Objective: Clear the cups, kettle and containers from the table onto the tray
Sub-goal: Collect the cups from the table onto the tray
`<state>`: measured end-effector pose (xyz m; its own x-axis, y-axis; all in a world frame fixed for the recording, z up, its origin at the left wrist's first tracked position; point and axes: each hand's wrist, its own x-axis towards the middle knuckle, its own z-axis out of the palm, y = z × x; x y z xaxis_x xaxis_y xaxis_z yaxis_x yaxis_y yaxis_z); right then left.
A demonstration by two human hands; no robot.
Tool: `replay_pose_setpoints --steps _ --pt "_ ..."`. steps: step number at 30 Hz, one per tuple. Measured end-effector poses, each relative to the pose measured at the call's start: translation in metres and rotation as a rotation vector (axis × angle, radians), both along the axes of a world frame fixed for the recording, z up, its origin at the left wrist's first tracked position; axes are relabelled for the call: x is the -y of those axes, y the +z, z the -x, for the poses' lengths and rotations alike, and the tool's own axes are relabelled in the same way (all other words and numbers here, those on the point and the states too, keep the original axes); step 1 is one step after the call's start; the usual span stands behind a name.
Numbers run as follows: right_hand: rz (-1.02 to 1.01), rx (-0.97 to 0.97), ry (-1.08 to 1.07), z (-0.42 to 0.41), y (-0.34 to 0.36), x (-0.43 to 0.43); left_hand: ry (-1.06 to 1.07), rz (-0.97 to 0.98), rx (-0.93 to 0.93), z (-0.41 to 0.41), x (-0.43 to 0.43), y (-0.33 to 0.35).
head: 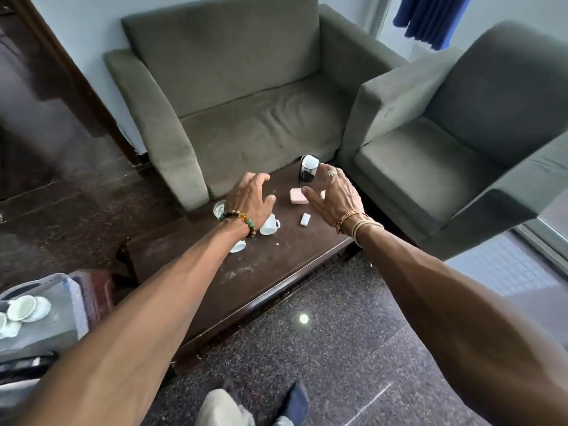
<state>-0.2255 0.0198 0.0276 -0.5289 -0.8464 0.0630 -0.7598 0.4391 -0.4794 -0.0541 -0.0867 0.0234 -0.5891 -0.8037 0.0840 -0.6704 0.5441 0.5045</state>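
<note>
Evidently the clearing has hardly started. In the head camera's view, a person leans both bare arms out over a low dark desk [276, 272] set before a grey sofa [246, 103] and an armchair [445, 133]. The left hand [250, 195], a beaded bracelet at its wrist, hovers with fingers spread and loosely bent, holding nothing, just above a white cup [270, 225] lying on its side; a second white cup [238, 245] shows partly from under that forearm, and a glass of water [218, 209] stands at the desk's left edge. The right hand [333, 195], ringed and banded at the wrist, is likewise open and empty, its thumb just beside a pink box [298, 196]; a second pink thing is half hidden behind its palm, too little of it showing to name. At the far edge of the desk, near the right fingertips, stands what appears to be the kettle [309, 169], dark with a white top; a small white packet [305, 218] lies between the two hands, nearer the person. The tray [52, 330] sits well apart at lower left, carrying only white saucers [26, 307] as far as can be seen. By this reckoning every cup, the kettle and the boxes are yet to be carried across; which one the hands mean to take first cannot be told.
</note>
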Motion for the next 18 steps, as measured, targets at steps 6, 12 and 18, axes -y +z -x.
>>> replay_pose_setpoints --steps 6,12,18 --pt "-0.081 0.099 -0.062 0.028 -0.038 -0.01 0.014 -0.144 0.011 0.04 -0.005 -0.036" --pt "-0.23 0.144 -0.083 0.047 -0.073 -0.002 -0.018 -0.264 0.065 0.071 0.011 -0.08" --pt "-0.232 0.183 -0.114 0.066 -0.091 0.043 0.056 -0.349 0.044 0.093 0.053 -0.101"
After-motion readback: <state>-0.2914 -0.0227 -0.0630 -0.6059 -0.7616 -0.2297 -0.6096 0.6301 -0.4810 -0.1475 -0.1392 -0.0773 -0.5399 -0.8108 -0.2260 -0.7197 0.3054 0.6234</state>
